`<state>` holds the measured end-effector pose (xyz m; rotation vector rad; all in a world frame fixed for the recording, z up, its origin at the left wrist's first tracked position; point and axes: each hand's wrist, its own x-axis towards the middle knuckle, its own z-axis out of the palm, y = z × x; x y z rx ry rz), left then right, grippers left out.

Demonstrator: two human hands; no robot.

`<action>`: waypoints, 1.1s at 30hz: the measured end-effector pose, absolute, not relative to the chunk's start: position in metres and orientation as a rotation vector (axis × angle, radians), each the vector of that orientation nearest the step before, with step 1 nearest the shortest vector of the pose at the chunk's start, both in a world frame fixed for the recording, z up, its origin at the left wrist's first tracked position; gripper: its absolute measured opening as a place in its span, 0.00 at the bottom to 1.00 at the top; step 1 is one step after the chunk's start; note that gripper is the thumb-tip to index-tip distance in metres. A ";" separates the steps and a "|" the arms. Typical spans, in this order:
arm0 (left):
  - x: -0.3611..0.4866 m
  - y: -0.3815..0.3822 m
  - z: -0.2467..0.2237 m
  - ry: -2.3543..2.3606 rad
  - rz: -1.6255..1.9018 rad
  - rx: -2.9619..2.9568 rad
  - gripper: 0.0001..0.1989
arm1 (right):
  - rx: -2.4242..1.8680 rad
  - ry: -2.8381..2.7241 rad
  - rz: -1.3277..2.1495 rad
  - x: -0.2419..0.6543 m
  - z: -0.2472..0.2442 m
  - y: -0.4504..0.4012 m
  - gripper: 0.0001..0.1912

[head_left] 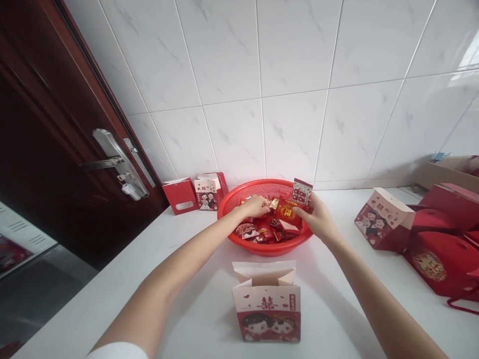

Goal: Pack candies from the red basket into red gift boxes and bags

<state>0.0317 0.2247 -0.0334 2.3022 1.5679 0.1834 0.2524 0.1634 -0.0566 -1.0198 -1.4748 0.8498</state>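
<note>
A red plastic basket full of wrapped sweets and snacks stands against the tiled wall. Over it, my left hand pinches a small gold-wrapped candy. My right hand is closed on a red snack packet with gold lettering and a small white-and-red packet, both at the basket's right side. Nearer to me stands a red-and-white paper gift box, its top open, with two cartoon faces on the front.
Several small gift boxes stand left of the basket by the wall. At right lie another cartoon box, red gift bags and a cardboard carton. A dark wooden door with keys in its lock is at left.
</note>
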 end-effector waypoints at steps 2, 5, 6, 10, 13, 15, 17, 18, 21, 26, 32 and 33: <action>0.029 0.227 -0.029 1.564 0.383 2.227 0.12 | -1.030 -1.484 0.876 0.253 -0.057 0.163 0.21; 0.027 0.226 -0.022 1.486 0.656 2.111 0.15 | -1.101 -1.480 0.870 0.252 -0.055 0.161 0.31; 0.028 0.225 -0.020 1.437 0.731 2.077 0.15 | -1.143 -1.471 0.846 0.252 -0.053 0.161 0.36; 0.033 0.210 -0.012 1.200 0.934 1.985 0.15 | -1.267 -1.383 0.752 0.252 -0.047 0.156 0.37; 0.039 0.197 -0.007 1.051 1.015 1.962 0.13 | -1.252 -1.312 0.845 0.253 -0.042 0.153 0.22; 0.044 0.189 -0.004 0.979 1.043 1.966 0.12 | -1.206 -1.247 0.942 0.254 -0.039 0.151 0.20; 0.049 0.184 -0.003 0.914 1.055 2.011 0.11 | -1.119 -1.157 1.042 0.253 -0.036 0.149 0.21; 0.051 0.182 -0.003 0.885 1.061 2.045 0.11 | -1.070 -1.110 1.096 0.253 -0.034 0.149 0.22; 0.056 0.180 -0.002 0.838 1.071 2.148 0.11 | -0.973 -1.001 1.207 0.250 -0.031 0.149 0.25; 0.057 0.177 0.001 0.847 1.051 2.260 0.13 | -0.920 -1.012 1.260 0.247 -0.027 0.145 0.27; 0.055 0.178 0.008 0.816 0.930 2.309 0.15 | -0.924 -0.991 1.201 0.243 -0.031 0.144 0.34; 0.053 0.181 0.008 0.846 0.917 2.305 0.15 | -0.922 -0.991 1.177 0.243 -0.033 0.145 0.34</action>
